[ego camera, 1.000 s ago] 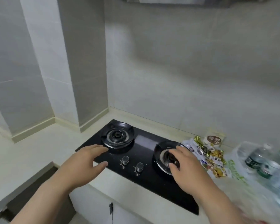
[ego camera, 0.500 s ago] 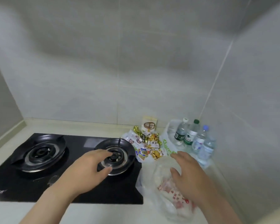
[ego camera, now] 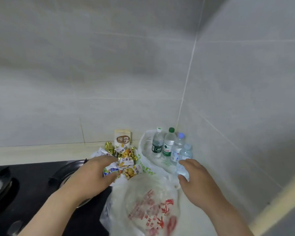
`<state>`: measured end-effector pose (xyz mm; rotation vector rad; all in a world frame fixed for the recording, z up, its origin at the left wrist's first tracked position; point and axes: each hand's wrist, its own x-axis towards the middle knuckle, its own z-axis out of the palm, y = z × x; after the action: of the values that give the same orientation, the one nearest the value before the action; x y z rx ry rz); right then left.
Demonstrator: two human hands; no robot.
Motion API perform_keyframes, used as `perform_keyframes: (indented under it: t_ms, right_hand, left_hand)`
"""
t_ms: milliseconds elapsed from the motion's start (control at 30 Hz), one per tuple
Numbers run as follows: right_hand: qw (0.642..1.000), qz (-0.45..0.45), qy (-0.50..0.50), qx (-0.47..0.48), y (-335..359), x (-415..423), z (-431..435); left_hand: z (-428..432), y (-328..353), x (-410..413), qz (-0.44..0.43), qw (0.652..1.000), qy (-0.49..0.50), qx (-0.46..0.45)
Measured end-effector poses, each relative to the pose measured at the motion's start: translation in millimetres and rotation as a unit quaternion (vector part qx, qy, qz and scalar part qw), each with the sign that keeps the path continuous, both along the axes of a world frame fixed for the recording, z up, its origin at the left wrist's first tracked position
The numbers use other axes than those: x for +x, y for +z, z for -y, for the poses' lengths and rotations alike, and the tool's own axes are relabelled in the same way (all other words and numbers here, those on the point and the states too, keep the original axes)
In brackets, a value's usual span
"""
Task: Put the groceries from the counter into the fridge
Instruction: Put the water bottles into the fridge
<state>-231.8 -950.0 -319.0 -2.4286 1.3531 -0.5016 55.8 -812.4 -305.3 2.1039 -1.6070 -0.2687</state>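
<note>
The pale counter (ego camera: 41, 153) runs into the tiled corner, and the black stove (ego camera: 32, 184) is at my left. Before me lies a white plastic bag with red print (ego camera: 148, 206). My right hand (ego camera: 197, 181) is open, just beside the nearest of the four water bottles (ego camera: 167, 145) that stand in the corner. My left hand (ego camera: 92, 174) is open too, its fingers stretched over the heap of snack packets (ego camera: 126, 157). A small carton (ego camera: 123, 138) stands at the wall behind them.

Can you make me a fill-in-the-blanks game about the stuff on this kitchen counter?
1. ____ water bottles stand together in the corner.
2. The plastic bag nearest the camera has ____ writing on it.
3. The carton stands against the ____.
4. The stove is coloured ____.

Missing words: four, red, wall, black.
</note>
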Motion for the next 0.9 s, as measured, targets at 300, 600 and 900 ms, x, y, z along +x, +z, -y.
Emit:
perform_keyframes:
  t_ms: [300, 600, 900]
  right_hand:
    - [0.999, 0.018, -0.026, 0.017, -5, -22, 44]
    - [0.998, 0.022, -0.052, 0.038, -12, -8, 97]
    - [0.995, 0.002, -0.073, 0.066, -27, 31, 164]
  left_hand:
    - [65, -1, -32, -0.022, 0.999, -0.034, 0.028]
    - [137, -23, -14, -0.035, 0.996, -0.077, 0.019]
    - [222, -45, 19, -0.077, 0.990, -0.109, 0.039]
